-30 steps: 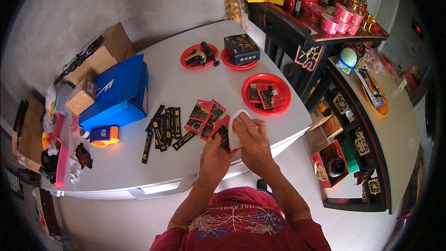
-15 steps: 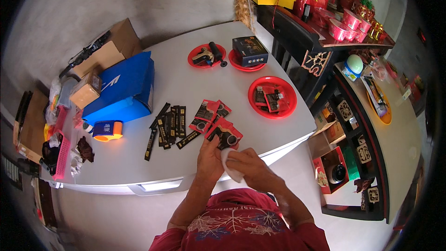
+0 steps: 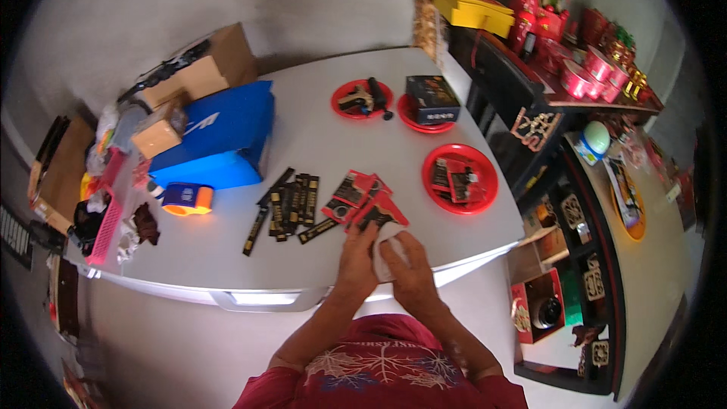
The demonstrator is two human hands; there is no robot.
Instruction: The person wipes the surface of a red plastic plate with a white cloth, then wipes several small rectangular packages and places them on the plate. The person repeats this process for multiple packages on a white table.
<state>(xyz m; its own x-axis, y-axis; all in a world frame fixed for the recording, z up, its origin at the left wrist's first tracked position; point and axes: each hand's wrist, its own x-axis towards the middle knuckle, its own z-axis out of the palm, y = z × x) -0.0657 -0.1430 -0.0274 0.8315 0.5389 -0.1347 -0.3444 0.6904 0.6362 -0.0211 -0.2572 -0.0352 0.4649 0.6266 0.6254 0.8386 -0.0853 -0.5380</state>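
My left hand point(image 3: 356, 263) grips the near edge of a red and black packet point(image 3: 382, 212) at the table's front. Over that packet's near end, my right hand point(image 3: 411, 266) presses a folded white cloth or tissue point(image 3: 387, 248), its fingers closed on it. The cloth hides part of the packet. Just beyond lie more red packets point(image 3: 352, 188), overlapping one another. To their left, several slim black and gold sachets point(image 3: 286, 208) are spread in a loose pile. A red plate point(image 3: 491, 182) holding similar packets sits to the right.
Farther back, one red plate point(image 3: 338, 108) carries a gun-shaped tool with a black handle, another a black box point(image 3: 432, 98). On the left stand a blue box point(image 3: 227, 136), an orange and blue tape dispenser point(image 3: 188, 199) and a pink basket point(image 3: 104, 231). A dark cabinet point(image 3: 617, 310) is at the right.
My right hand has brought the white cloth up from beside my left hand onto the packet. The packet now tilts lower. The whole view has shifted slightly.
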